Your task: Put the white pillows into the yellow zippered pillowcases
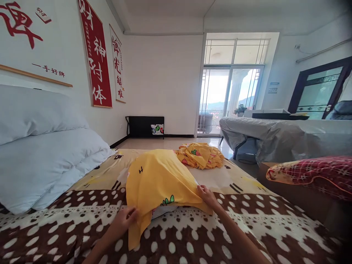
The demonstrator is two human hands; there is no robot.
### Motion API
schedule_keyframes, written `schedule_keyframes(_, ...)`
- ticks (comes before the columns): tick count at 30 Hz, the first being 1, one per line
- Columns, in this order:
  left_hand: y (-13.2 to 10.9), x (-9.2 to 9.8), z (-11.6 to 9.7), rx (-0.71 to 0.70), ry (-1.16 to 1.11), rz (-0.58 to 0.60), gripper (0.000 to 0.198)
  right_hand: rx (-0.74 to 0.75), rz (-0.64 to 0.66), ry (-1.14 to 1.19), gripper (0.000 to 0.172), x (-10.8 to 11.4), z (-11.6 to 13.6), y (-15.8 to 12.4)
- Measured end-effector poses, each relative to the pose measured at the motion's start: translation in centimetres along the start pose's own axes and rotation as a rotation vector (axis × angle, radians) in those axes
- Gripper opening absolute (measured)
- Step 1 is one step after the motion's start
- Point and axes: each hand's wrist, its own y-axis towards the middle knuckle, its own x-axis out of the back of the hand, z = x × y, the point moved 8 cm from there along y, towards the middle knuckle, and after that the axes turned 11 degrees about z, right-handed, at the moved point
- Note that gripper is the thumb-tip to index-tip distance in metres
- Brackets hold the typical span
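A yellow pillowcase point(162, 176) with a green leaf print is spread over something bulging on the bed. At its near side the edge gapes, and a strip of pale fabric point(165, 211) shows underneath. My left hand point(128, 217) is closed on the pillowcase's near left edge, where a flap hangs down onto the blanket. On the opposite side, my right hand point(205, 194) pinches the near right edge. Just beyond the pillowcase lies a crumpled heap of yellow printed cloth point(203, 156).
A brown and cream dotted blanket point(192, 234) covers the bed. White pillows point(44, 146) are stacked at the left by the wall. To the right are a red plaid quilt point(313, 174) and a plastic-covered table point(275, 128). A black folded panel point(140, 126) stands against the far wall.
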Motion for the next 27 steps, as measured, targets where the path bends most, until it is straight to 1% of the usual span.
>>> schedule_keyframes(2,0.6,3.0,2.7,0.125,-0.103,-0.230,0.046,-0.023,0.018,0.011,0.048,-0.4,-0.2,0.5)
schedule_keyframes(3,0.9,4.3,4.0,0.187,-0.146,-0.318,0.046,-0.029,0.020,0.011,0.050,-0.5,-0.1,0.7)
schedule_keyframes(4,1.1,5.2,5.2,0.240,-0.186,-0.373,0.048,-0.037,0.019,0.013,0.051,-0.6,0.0,0.9)
schedule_keyframes(5,1.5,5.7,6.1,0.277,-0.223,-0.394,0.050,-0.041,0.018,0.016,0.051,-0.7,0.1,1.1)
schedule_keyframes(6,1.9,5.9,6.8,0.298,-0.259,-0.385,0.051,-0.040,0.017,0.019,0.052,-0.7,0.3,1.3)
schedule_keyframes(8,2.5,5.5,7.5,0.306,-0.348,-0.337,0.054,-0.022,0.020,0.030,0.049,-0.8,1.0,1.8)
schedule_keyframes(10,2.9,4.5,7.4,0.279,-0.448,-0.285,0.054,0.007,0.026,0.050,0.042,-1.1,1.8,2.1)
schedule_keyframes(12,3.3,3.3,6.9,0.241,-0.543,-0.243,0.051,0.020,0.033,0.078,0.032,-1.4,2.4,2.4)
schedule_keyframes(14,3.7,2.5,6.4,0.214,-0.628,-0.238,0.045,0.018,0.038,0.113,0.028,-1.8,2.8,2.6)
schedule_keyframes(16,4.0,2.5,6.2,0.201,-0.701,-0.281,0.040,0.016,0.029,0.142,0.030,-1.6,3.0,2.6)
schedule_keyframes(18,3.9,3.2,6.4,0.200,-0.757,-0.346,0.036,0.015,-0.006,0.150,0.030,-0.6,2.7,2.6)
schedule_keyframes(20,3.5,4.3,6.7,0.208,-0.791,-0.399,0.035,0.010,-0.053,0.140,0.027,1.0,2.2,2.6)
schedule_keyframes(23,2.4,5.4,7.3,0.222,-0.807,-0.438,0.035,0.003,-0.099,0.132,0.025,3.6,1.1,2.6)
schedule_keyframes(25,1.8,5.3,7.4,0.208,-0.777,-0.431,0.038,0.003,-0.113,0.149,0.024,4.7,0.5,2.7)
schedule_keyframes(27,1.4,4.6,7.4,0.181,-0.715,-0.407,0.044,-0.003,-0.133,0.189,0.023,5.3,0.0,2.8)
